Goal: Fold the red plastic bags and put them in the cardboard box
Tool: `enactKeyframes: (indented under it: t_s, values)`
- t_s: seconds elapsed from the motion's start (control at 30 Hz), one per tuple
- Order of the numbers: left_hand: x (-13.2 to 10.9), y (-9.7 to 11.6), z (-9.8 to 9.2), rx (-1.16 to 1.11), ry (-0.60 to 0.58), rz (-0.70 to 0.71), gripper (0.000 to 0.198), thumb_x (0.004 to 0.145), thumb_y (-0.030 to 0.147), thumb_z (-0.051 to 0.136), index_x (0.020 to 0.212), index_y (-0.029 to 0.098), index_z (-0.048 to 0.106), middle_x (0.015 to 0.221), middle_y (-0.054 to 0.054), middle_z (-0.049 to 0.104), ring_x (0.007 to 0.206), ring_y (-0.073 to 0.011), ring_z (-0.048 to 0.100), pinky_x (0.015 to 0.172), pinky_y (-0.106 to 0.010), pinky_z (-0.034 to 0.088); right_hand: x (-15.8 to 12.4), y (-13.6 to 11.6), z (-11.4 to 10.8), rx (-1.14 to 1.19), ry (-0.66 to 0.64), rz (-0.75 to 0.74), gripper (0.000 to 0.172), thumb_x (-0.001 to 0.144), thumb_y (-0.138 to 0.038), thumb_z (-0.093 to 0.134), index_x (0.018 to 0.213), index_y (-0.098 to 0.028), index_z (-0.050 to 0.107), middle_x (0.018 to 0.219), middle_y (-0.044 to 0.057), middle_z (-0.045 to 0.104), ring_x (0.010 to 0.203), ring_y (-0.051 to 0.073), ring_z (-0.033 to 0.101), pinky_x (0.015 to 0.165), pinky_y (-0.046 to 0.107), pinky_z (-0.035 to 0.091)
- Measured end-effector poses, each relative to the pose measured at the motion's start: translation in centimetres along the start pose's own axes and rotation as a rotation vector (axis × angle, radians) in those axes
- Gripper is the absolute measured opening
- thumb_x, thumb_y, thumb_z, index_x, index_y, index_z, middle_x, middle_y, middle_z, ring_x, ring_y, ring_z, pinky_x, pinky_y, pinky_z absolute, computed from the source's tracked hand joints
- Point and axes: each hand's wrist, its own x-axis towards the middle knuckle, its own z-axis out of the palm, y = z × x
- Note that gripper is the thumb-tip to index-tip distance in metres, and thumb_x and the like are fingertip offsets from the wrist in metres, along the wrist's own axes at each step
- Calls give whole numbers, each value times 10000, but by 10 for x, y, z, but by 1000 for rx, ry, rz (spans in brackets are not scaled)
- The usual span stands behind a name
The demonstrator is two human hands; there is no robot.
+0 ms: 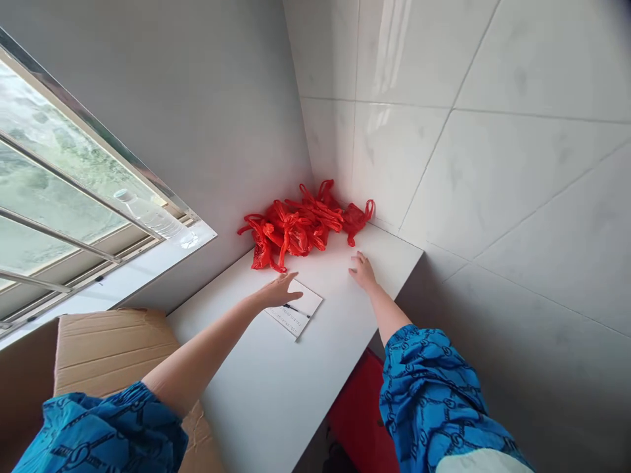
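Observation:
Red plastic bags (300, 223), several of them knotted, lie heaped in the far corner of the white table (256, 387). Just in front of the heap, my left hand (279, 292) reaches over a sheet of paper (300, 315) with its fingers apart and nothing in them. Part of that sheet and of a dark pen (292, 307) on it is hidden under the hand. To the right, near the table's far edge, my right hand (363, 270) has its fingers spread low over the tabletop, apart from the bags.
A cardboard box (113, 348) stands at the left, against the table. On the windowsill lies a clear plastic bottle (155, 219) by the window bars. Tiled wall (493, 177) bounds the right side. Something red (365, 407) is below the table's right edge.

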Motion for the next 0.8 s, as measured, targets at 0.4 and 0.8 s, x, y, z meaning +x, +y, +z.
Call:
enactKeyframes:
  t_s: [0.4,0.8]
  values:
    - [-151,119,56,20,-258,428,750,745,603,634,1396,252,505,1346,-124,599,1191,-315,591,919,-346,462,-440,-82,-24,-91,-322,333,386,898,-228,547,1276,-288,597,1327,54,607,1175,233,613,953,363,500]
    - [-410,258,293,300,-812,1021,699,850,569,530,1438,200,450,1320,-119,608,1213,-271,571,972,-319,449,-797,-99,-110,123,-195,1029,282,944,-343,591,1179,-188,609,1226,77,609,1046,211,619,889,408,536]
